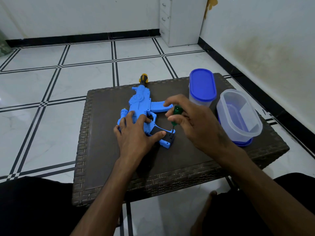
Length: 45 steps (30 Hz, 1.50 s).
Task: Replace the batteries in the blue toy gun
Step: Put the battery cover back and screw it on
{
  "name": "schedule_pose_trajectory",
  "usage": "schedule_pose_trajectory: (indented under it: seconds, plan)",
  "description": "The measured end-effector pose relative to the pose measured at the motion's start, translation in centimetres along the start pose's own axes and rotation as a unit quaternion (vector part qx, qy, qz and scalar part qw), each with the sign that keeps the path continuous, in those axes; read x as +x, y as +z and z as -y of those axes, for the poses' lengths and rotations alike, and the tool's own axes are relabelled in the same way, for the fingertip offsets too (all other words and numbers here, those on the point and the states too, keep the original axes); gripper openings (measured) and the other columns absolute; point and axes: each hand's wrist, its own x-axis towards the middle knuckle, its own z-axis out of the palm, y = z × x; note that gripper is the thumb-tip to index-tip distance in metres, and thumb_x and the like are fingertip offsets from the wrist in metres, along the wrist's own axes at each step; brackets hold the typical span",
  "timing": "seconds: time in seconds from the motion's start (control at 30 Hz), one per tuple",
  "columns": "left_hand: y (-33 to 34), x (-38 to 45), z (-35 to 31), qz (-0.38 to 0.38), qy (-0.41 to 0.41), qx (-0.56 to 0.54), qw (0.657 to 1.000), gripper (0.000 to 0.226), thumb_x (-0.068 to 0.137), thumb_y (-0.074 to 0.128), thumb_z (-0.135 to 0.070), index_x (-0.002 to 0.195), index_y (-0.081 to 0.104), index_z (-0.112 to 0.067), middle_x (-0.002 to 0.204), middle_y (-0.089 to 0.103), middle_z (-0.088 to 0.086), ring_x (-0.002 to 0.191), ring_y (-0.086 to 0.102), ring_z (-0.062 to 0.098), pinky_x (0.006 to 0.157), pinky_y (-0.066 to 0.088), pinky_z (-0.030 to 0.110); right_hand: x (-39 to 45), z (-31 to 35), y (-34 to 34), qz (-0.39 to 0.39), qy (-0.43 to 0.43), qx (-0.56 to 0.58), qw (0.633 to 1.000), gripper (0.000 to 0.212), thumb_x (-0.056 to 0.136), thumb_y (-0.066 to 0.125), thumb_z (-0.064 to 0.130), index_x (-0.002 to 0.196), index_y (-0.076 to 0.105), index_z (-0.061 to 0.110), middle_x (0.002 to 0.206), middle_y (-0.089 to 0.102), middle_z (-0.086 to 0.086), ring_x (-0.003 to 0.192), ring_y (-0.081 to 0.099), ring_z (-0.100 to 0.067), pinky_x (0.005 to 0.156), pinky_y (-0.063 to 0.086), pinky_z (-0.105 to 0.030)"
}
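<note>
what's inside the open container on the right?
Nothing visible inside the open container: through its clear walls only its blue lid, lying underneath it, and the table show. No batteries in view there.

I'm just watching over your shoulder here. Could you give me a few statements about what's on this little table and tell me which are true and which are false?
1. The right hand holds a green-handled screwdriver. True.
2. The screwdriver tip is at the toy gun's muzzle. False: it is at the grip's butt end.
3. The left hand presses on the gun. True.
4. Both plastic containers are lidded. False: the near container is open; the far container has a blue lid.
</note>
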Motion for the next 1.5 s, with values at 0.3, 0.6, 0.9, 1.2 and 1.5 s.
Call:
schedule_pose_trajectory:
  seconds: [0.3,0.6,0.9,1.2,1.5]
  plan:
    - [-0.2,0.0,0.0,0.002,-0.001,-0.002,1.000,0.059,0.067,0.062,-0.074,0.113,0.054,-0.038,0.157,0.020,0.001,0.143,0.017,0.026,0.115,0.013,0.048,0.2,-0.2,-0.1,-0.004,-0.006,0.042,0.999,0.038,0.097,0.045,0.003,0.134,0.054,0.011,0.126,0.061,0.000,0.115,0.057,-0.006,0.095,0.049,-0.024]
    - [-0.1,0.0,0.0,0.004,-0.001,0.001,1.000,0.060,0.067,0.061,-0.075,0.114,0.054,-0.038,0.157,0.020,0.002,0.144,0.017,0.027,0.115,0.014,0.049,0.6,-0.3,0.0,-0.006,-0.042,-0.053,0.998,0.013,0.089,0.064,0.015,0.101,0.068,0.016,0.091,0.062,0.001,0.076,0.057,-0.009,0.066,0.049,-0.031]
    - [-0.1,0.0,0.1,0.008,0.005,-0.001,1.000,0.061,0.068,0.061,-0.074,0.115,0.054,-0.038,0.157,0.019,0.002,0.144,0.016,0.028,0.115,0.013,0.050,0.6,0.0,-0.2,0.021,-0.041,-0.011,0.999,0.045,0.085,0.052,-0.013,0.125,0.062,0.006,0.106,0.068,-0.008,0.098,0.064,-0.014,0.085,0.048,-0.009]
    - [-0.9,0.3,1.6,0.050,0.045,0.003,0.998,0.065,0.068,0.071,-0.063,0.126,0.050,-0.044,0.160,0.015,0.001,0.146,0.014,0.028,0.115,0.014,0.048,1.0,-0.1,0.2,-0.008,-0.047,-0.040,0.998,0.033,0.081,0.054,-0.007,0.107,0.067,0.007,0.090,0.068,-0.006,0.082,0.063,-0.014,0.070,0.052,-0.032]
    - [-1.1,0.4,2.3,0.044,0.098,0.018,0.994,0.053,0.080,0.074,-0.025,0.126,0.053,-0.040,0.159,0.019,0.004,0.145,0.016,0.028,0.116,0.011,0.043,-1.5,0.2,-2.4,-0.130,0.039,-0.023,0.991,0.013,0.087,0.068,0.007,0.099,0.068,0.012,0.091,0.069,0.005,0.083,0.066,-0.005,0.074,0.054,-0.018]
